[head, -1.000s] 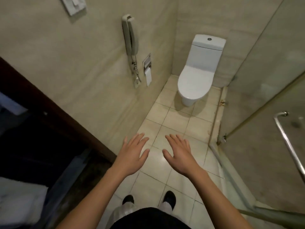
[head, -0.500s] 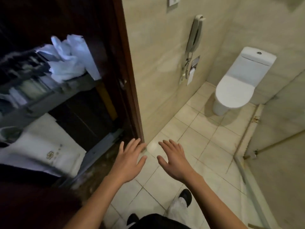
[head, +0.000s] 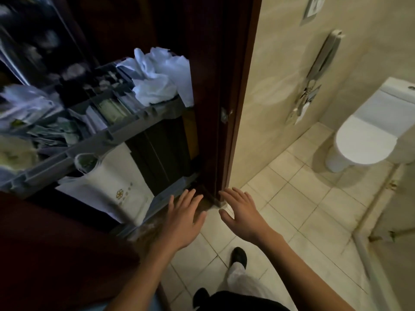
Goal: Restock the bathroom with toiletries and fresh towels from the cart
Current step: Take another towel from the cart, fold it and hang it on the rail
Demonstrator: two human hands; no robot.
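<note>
Left hand: your left hand (head: 183, 217) is spread flat, palm down, fingers apart, grasping nothing; it hovers over the dark threshold at the foot of the cart.
Right hand: your right hand (head: 241, 213) is likewise loose and empty, beside the left, over the pale floor tiles (head: 298, 198) at the base of the door frame (head: 238, 104).
Cart: the grey cart (head: 116, 133) stands outside the doorway, to your left, its near corner just beyond your left fingertips.
Top tray: a crumpled white bag or cloth (head: 159, 79) sits at its right end; the small packets further left are too blurred to name, possibly toiletries.
Lower shelf: a folded white towel (head: 112, 185) with a gold emblem lies near the front edge.
Bathroom: toilet (head: 368, 140) at the far right, wall phone (head: 323, 55) on the tiled wall.
Feet: one dark shoe (head: 239, 255) on the tiles below your right hand.
</note>
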